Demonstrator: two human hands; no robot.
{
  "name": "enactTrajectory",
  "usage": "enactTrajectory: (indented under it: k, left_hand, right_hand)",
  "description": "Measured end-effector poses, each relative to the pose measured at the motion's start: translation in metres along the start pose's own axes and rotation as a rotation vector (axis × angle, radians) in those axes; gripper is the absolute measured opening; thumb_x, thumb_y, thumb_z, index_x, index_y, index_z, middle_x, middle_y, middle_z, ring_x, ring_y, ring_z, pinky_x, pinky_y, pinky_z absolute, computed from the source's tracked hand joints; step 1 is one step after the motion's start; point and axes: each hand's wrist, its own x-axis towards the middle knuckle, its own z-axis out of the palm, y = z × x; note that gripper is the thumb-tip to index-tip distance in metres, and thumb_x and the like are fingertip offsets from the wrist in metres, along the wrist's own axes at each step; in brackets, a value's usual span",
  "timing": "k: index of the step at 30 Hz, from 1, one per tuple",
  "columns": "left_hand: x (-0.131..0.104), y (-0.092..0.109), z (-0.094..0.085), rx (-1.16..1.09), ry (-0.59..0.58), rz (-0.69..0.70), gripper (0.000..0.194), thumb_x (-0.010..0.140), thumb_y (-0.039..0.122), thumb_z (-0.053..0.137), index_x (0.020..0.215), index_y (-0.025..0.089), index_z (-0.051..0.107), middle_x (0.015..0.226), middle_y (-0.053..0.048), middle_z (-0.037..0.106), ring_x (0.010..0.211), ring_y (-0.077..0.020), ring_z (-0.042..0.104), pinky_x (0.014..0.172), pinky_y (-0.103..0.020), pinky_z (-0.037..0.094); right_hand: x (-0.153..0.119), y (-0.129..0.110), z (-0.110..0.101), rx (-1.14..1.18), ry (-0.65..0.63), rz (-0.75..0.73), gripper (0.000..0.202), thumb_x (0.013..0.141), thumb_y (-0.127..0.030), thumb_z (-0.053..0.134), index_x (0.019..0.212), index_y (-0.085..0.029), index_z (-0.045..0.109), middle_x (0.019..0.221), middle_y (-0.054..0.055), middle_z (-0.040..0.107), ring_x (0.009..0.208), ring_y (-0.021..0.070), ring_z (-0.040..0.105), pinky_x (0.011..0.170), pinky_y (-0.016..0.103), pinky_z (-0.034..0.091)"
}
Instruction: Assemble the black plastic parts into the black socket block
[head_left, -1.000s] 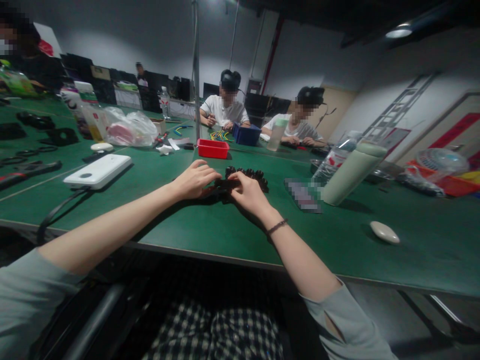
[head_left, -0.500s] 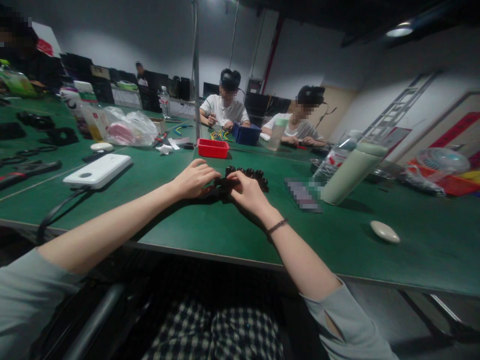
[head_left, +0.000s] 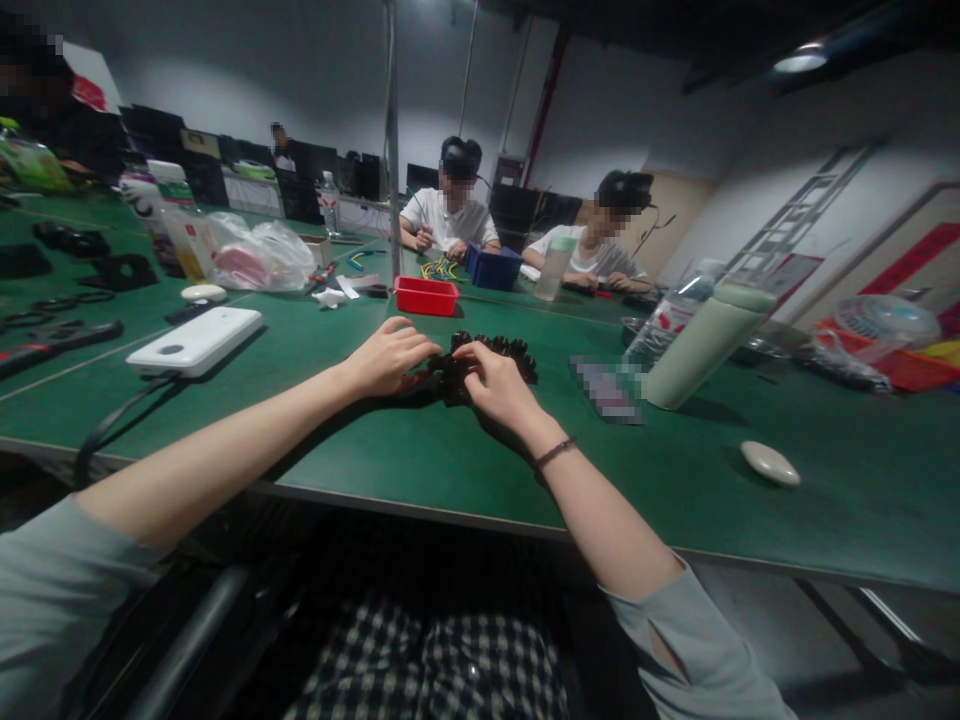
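Note:
Both my hands meet over a black knobbed part (head_left: 513,349) on the green table, its row of rounded bumps showing beyond my right fingers. My left hand (head_left: 394,358) reaches in from the left, fingers and thumb curled on the dark left end of this part. From the right, my right hand (head_left: 501,386) pinches its near side between thumb and fingers. Dark colour and my fingers hide the part's details, and I cannot tell whether it is one piece or several. Just beyond my hands sits a red tray (head_left: 426,297).
Left of my arm lies a white power bank (head_left: 196,342) with a black cable. A phone (head_left: 606,388), a green tumbler (head_left: 709,345) and a cream oval object (head_left: 770,464) are on the right. Across the table, two people work near a blue bin (head_left: 493,268) and coloured wires (head_left: 441,270).
My right thumb and fingers have shifted slightly on the black part, and more of its dark surface shows between my hands. My left hand stays nearly still.

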Motion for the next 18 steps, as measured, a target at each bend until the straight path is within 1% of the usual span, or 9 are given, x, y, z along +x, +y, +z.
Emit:
enactTrajectory:
  k: [9, 14, 18]
  left_hand:
    - [0.0007, 0.0017, -0.001, 0.009, -0.012, -0.005, 0.031, 0.082, 0.022, 0.052, 0.111, 0.017, 0.062, 0.096, -0.009, 0.073, 0.09, -0.0232, 0.066, 0.095, -0.043, 0.041]
    - [0.0007, 0.0017, -0.0003, 0.013, 0.003, 0.006, 0.028, 0.084, 0.024, 0.052, 0.11, 0.016, 0.062, 0.096, -0.009, 0.073, 0.089, -0.023, 0.066, 0.096, -0.042, 0.041]
    - [0.0003, 0.0016, -0.0003, 0.012, 0.01, 0.014, 0.027, 0.087, 0.025, 0.052, 0.11, 0.015, 0.062, 0.095, -0.009, 0.072, 0.089, -0.023, 0.066, 0.097, -0.042, 0.041]
  right_hand:
    - [0.0008, -0.0024, -0.0011, 0.009, 0.015, 0.021, 0.03, 0.08, -0.005, 0.043, 0.098, -0.018, 0.063, 0.101, 0.006, 0.072, 0.093, 0.0184, 0.068, 0.088, 0.033, 0.051]
    - [-0.0002, -0.0051, -0.0016, 0.029, 0.009, 0.035, 0.023, 0.084, -0.01, 0.046, 0.097, -0.018, 0.063, 0.097, 0.006, 0.072, 0.088, 0.0176, 0.068, 0.084, 0.032, 0.052]
    - [-0.0009, -0.0054, -0.0005, 0.054, 0.001, 0.03, 0.016, 0.085, -0.016, 0.051, 0.097, -0.017, 0.062, 0.098, 0.007, 0.071, 0.085, 0.0179, 0.069, 0.082, 0.032, 0.053]
